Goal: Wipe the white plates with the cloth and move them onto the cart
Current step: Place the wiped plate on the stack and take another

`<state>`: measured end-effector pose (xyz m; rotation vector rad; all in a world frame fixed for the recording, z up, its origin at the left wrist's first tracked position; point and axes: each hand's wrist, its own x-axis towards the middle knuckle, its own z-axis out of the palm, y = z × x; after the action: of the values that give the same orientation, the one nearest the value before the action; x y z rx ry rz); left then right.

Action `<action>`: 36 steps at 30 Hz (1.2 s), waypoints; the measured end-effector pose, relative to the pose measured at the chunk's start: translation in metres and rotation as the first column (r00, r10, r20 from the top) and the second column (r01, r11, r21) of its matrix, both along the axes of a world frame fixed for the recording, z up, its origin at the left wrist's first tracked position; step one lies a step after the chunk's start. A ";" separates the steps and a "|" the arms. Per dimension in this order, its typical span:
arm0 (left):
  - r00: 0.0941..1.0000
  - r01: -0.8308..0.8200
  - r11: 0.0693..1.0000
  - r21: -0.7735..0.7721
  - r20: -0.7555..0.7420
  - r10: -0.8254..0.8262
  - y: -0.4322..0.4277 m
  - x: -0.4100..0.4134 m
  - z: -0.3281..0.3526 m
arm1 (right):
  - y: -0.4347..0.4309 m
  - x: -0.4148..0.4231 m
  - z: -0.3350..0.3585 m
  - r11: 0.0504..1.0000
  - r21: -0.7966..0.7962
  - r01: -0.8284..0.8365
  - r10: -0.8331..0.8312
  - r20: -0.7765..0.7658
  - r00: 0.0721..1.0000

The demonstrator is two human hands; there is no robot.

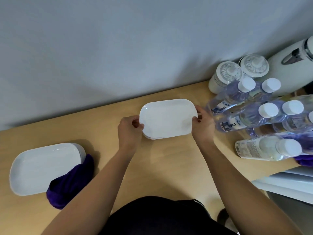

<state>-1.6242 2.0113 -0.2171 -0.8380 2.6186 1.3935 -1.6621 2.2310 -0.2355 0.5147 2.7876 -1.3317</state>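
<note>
A white oblong plate (167, 117) is at the middle of the wooden table, on top of at least one more plate whose edge shows beneath it. My left hand (129, 128) grips its left end and my right hand (202, 125) grips its right end, thumbs on the rim. A second stack of white plates (42, 167) lies at the left. A purple cloth (71, 182) is draped over that stack's near right corner, with neither hand on it.
Several clear water bottles (254, 114) with white caps crowd the table's right side, close to my right hand. Two white lidded jars (237, 72) and a white kettle (291, 68) stand behind them. A white surface (288, 185) sits at lower right. A grey wall backs the table (169, 158).
</note>
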 end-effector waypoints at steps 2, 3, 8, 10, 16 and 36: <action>1.000 -0.001 1.000 -0.026 0.001 0.001 0.000 -0.004 -0.005 | 0.001 -0.003 -0.007 0.999 0.040 -0.009 0.009 -0.003 1.000; 1.000 -0.011 1.000 -0.029 0.005 0.011 0.000 -0.005 -0.007 | 0.001 -0.004 -0.009 0.999 0.052 -0.007 0.007 0.009 1.000; 1.000 -0.024 1.000 0.000 0.020 0.024 0.002 -0.006 -0.010 | 0.002 -0.006 -0.012 0.998 0.036 -0.049 0.046 0.064 0.997; 0.999 -0.037 0.998 0.047 0.036 0.035 0.003 -0.004 -0.008 | 0.002 -0.007 -0.010 0.997 0.022 -0.070 0.068 0.075 0.995; 0.997 -0.044 0.997 0.061 0.069 0.040 0.005 0.000 -0.004 | 0.001 -0.003 -0.006 0.998 0.009 -0.067 0.066 0.064 0.996; 0.974 0.209 0.939 -0.272 -0.024 -0.224 -0.073 0.074 0.038 | -0.121 0.086 0.038 0.865 -0.083 -0.495 0.475 -0.184 0.860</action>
<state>-1.5500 1.9388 -0.1792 -0.5143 2.8801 1.0372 -1.5756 2.1097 -0.1972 -0.3048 2.6500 -1.4530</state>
